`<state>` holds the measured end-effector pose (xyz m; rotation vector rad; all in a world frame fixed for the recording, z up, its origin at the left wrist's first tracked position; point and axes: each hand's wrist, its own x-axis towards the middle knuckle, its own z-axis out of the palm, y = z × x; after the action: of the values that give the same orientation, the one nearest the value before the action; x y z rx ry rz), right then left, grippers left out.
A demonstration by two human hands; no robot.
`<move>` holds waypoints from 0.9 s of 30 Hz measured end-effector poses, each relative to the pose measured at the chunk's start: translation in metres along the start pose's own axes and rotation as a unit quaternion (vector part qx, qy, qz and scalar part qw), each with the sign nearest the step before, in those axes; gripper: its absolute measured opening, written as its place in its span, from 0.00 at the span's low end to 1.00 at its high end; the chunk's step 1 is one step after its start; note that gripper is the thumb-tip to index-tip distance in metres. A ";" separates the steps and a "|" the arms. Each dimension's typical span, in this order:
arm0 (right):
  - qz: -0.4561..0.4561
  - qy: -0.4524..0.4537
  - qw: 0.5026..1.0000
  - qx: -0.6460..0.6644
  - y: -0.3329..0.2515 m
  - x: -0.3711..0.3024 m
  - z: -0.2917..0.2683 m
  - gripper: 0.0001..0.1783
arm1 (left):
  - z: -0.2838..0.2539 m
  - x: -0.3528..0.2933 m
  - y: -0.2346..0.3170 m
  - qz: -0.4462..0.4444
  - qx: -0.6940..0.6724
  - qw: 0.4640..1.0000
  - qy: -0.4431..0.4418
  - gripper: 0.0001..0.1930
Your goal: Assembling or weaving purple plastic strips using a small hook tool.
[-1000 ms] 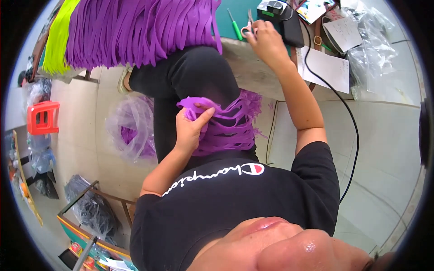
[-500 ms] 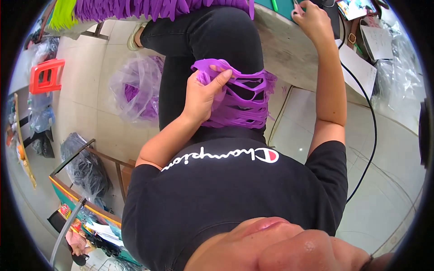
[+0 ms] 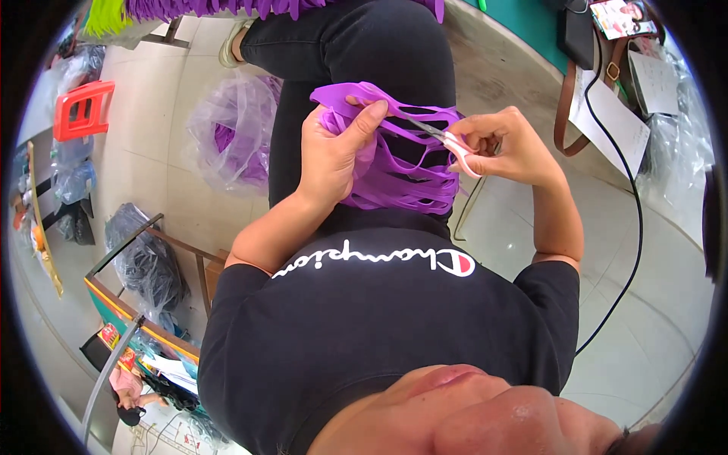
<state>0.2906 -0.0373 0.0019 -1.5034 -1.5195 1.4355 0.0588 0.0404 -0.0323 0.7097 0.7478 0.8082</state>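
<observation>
Strips of slit purple fabric (image 3: pixel 402 186) hang over my lap, joined along an uncut upper edge. Close to that edge my left hand (image 3: pixel 337 148) pinches the fabric between thumb and fingers, with part of it bunched in the palm. My right hand (image 3: pixel 504 148) grips a pair of scissors (image 3: pixel 457 149) with pale pink handles. Their blades point up and left, lying among the upper strips just right of my left fingertips. Whether the blades are parted is hard to make out.
Purple and lime-green strips (image 3: pixel 106 17) hang at the far edge. A clear bag of purple pieces (image 3: pixel 231 140) lies on the floor, left of my legs. Further left stands a red stool (image 3: pixel 83 111). A green tabletop (image 3: pixel 523 26) and a black cable (image 3: pixel 626 178) are on the right.
My right hand has come from the table at the upper right down to the fabric, bringing the scissors. My left hand keeps its hold on the purple fabric.
</observation>
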 end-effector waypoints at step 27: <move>0.050 -0.055 0.996 0.043 -0.001 0.006 -0.004 0.17 | -0.003 -0.003 -0.002 0.048 0.043 0.998 -0.001 0.05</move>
<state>0.2932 -0.0300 0.0019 -1.4881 -1.4436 1.6458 0.0557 0.0375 -0.0347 0.8281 0.7546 0.8663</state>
